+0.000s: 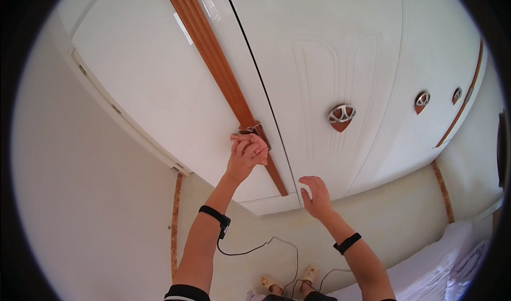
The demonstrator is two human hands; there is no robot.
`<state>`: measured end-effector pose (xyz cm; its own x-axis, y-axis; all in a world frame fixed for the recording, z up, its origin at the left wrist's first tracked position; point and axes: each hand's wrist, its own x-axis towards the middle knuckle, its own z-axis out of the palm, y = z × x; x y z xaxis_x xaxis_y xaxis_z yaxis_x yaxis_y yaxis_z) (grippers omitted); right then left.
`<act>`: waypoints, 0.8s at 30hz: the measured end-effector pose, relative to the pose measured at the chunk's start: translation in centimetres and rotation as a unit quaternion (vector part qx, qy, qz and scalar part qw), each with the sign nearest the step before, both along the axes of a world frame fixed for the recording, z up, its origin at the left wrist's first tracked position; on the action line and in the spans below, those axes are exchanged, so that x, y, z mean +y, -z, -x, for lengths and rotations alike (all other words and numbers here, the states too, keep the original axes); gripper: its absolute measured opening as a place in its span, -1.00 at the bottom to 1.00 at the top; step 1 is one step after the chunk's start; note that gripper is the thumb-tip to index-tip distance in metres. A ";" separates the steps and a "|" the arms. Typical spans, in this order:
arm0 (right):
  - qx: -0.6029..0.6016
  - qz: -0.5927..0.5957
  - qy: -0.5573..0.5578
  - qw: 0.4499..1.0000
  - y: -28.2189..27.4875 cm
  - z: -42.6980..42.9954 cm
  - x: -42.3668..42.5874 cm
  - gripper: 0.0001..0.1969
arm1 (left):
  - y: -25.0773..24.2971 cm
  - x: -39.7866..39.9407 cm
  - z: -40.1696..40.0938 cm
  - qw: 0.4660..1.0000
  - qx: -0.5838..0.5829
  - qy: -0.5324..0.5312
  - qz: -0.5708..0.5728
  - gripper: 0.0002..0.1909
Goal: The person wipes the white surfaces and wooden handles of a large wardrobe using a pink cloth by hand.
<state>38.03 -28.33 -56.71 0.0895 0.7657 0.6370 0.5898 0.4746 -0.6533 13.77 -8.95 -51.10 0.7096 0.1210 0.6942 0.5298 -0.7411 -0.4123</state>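
My left hand (pixel 242 157) grips a crumpled pink cloth (pixel 262 146) against a metal-and-brown door handle (pixel 259 130). The handle sits on a long wood-coloured strip (pixel 215 65) that runs down a white wardrobe door (pixel 159 77). Fingers and cloth hide most of the handle's lower part. Lower and to the right, my right hand (pixel 318 197) holds nothing. Its thumb and fingers are apart, near the bottom of the neighbouring white door panel (pixel 319 73). Whether its fingertips touch the panel I cannot tell.
Further shield-shaped handles (pixel 341 117) line the wardrobe to the right. A thin black cable (pixel 239 254) hangs from my left armband and loops towards the floor near my feet in yellow clogs (pixel 309 274). A bed with pale bedding (pixel 423 257) stands at lower right; a wall (pixel 100 173) is on the left.
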 end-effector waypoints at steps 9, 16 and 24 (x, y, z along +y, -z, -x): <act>0.029 0.050 0.015 0.998 2.4 -1.2 -2.3 -0.74 | -3.0 -0.4 -1.0 0.998 -0.045 -0.033 -0.021 -0.63; 0.037 0.082 0.001 0.996 3.3 2.1 -3.1 -0.73 | 2.0 -0.3 -1.7 1.000 0.011 -0.008 0.018 -0.63; 0.048 0.076 0.002 0.996 2.3 4.5 -1.7 -0.68 | -4.7 -1.5 -3.9 0.993 -0.086 0.043 -0.063 -0.75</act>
<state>33.51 -30.02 -58.97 0.1468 0.8521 0.5023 0.5225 0.3644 -0.7708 17.67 -10.50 -46.45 0.5824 -0.0310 0.8123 0.5377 -0.7348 -0.4136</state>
